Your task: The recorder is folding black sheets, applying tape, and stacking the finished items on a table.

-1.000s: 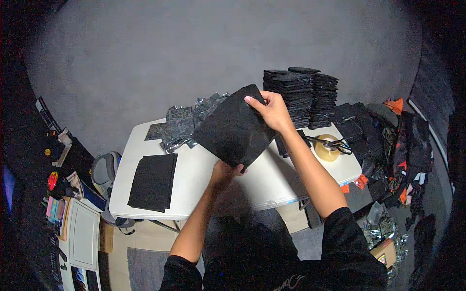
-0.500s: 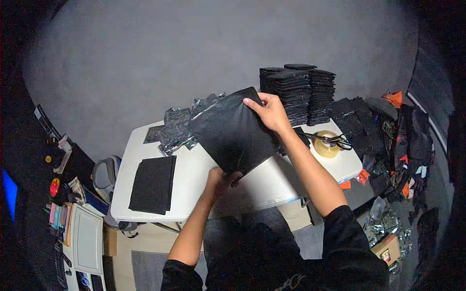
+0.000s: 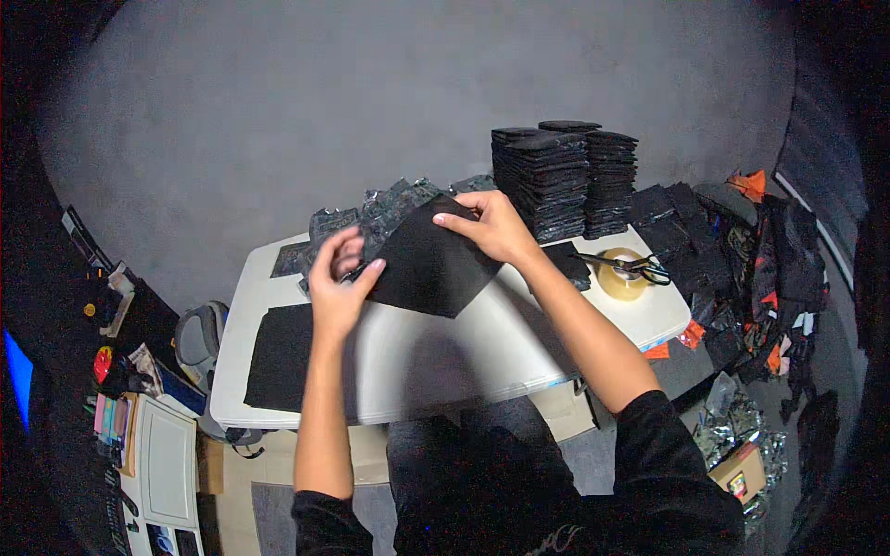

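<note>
A flat black fabric piece (image 3: pixel 436 264) hangs tilted over the white table (image 3: pixel 399 371), one corner pointing down. My right hand (image 3: pixel 496 227) pinches its upper edge, thumb on the near face and fingers behind. Beside the piece's left corner is my left hand (image 3: pixel 338 283), its fingers apart and slightly blurred, the thumb close to the edge; whether it touches the fabric is hard to tell. Black rectangular pieces (image 3: pixel 276 360) lie at the table's left, partly covered by my left forearm. Behind the held piece sits a heap of shiny black plastic bags (image 3: pixel 394 208).
Tall stacks of flat black pieces (image 3: pixel 542 185) stand at the back right. A tape roll (image 3: pixel 623 275) with black scissors (image 3: pixel 640 266) on it lies near the right end. Dark and orange scraps (image 3: pixel 742 269) pile up beyond. A grey chair (image 3: pixel 202 335) stands left.
My left hand has let go of the lower corner and moved up and left beside the fabric piece. The piece has swung smaller in view, while my right hand shifted slightly left and down.
</note>
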Motion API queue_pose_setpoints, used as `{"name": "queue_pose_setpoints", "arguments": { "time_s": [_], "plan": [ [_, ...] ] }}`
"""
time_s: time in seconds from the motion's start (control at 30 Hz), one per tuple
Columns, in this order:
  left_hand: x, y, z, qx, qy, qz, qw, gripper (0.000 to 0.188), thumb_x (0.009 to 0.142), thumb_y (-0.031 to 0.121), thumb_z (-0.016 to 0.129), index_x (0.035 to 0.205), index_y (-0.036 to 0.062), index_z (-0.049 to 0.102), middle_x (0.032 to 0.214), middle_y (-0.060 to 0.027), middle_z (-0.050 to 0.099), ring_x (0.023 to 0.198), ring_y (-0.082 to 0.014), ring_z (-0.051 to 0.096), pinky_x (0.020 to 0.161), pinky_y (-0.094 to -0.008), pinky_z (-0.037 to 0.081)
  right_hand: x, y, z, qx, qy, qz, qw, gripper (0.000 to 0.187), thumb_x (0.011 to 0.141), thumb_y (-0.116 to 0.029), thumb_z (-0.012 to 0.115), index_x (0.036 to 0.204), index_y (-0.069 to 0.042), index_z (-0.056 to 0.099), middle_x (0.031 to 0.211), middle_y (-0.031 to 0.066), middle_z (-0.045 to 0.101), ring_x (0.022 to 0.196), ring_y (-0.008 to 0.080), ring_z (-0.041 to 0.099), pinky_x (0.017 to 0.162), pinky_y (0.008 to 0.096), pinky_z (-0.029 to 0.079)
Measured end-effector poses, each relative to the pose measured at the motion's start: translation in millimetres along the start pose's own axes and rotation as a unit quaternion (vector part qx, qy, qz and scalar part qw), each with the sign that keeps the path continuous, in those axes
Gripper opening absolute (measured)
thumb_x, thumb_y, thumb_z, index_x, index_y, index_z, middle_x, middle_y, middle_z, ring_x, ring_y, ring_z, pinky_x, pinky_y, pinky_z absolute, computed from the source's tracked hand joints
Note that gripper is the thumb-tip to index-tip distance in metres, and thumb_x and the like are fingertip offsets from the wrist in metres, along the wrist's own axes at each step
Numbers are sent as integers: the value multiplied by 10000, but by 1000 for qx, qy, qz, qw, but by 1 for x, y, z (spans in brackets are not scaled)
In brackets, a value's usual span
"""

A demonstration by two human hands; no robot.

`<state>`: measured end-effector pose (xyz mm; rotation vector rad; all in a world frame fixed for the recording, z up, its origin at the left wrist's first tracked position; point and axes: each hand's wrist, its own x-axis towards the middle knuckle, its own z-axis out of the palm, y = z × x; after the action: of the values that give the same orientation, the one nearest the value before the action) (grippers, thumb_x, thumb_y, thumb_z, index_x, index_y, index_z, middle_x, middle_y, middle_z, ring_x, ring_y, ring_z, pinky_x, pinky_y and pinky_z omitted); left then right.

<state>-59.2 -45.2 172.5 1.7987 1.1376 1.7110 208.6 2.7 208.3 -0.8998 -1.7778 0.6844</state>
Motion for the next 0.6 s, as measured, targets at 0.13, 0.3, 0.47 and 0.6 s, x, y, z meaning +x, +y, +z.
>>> {"name": "queue_pose_setpoints", "arguments": {
  "time_s": [0.13, 0.3, 0.47, 0.6],
  "plan": [
    [32, 52, 18, 109, -106, 98, 983, 477, 802, 180, 867, 1216, 12, 700, 1076, -128, 749, 959, -177, 683, 889, -330, 527, 5, -3, 10, -8, -29, -10, 999, 264, 909, -235, 802, 1003, 11, 787, 860, 39, 756, 776, 72, 634, 731, 284, 527],
    [42, 41, 37, 203, -139, 82, 966, 292, 860, 217, 807, 981, -40, 738, 737, -196, 683, 712, -259, 707, 704, -377, 533, 3, 4, 7, -14, -20, -24, 999, 303, 887, -233, 822, 1053, 16, 770, 926, 47, 751, 835, 91, 642, 796, 282, 530],
    [38, 15, 22, 97, -120, 53, 987, 171, 871, 40, 703, 1022, -9, 767, 931, -91, 770, 861, -135, 690, 809, -295, 533, -57, 83, -11, 71, 100, -18, 992, 690, 908, -271, 795, 1481, -76, 465, 1332, 91, 596, 1201, 226, 593, 1033, 379, 479],
    [30, -4, 14, 35, -131, -17, 991, 193, 853, -30, 660, 1021, -49, 755, 983, -83, 769, 945, -151, 698, 871, -296, 536, -100, 141, 21, 373, -61, 246, 892, 837, 961, -364, 738, 1602, -143, 246, 1421, 96, 527, 1351, 212, 506, 1080, 421, 419]
  ]
}}
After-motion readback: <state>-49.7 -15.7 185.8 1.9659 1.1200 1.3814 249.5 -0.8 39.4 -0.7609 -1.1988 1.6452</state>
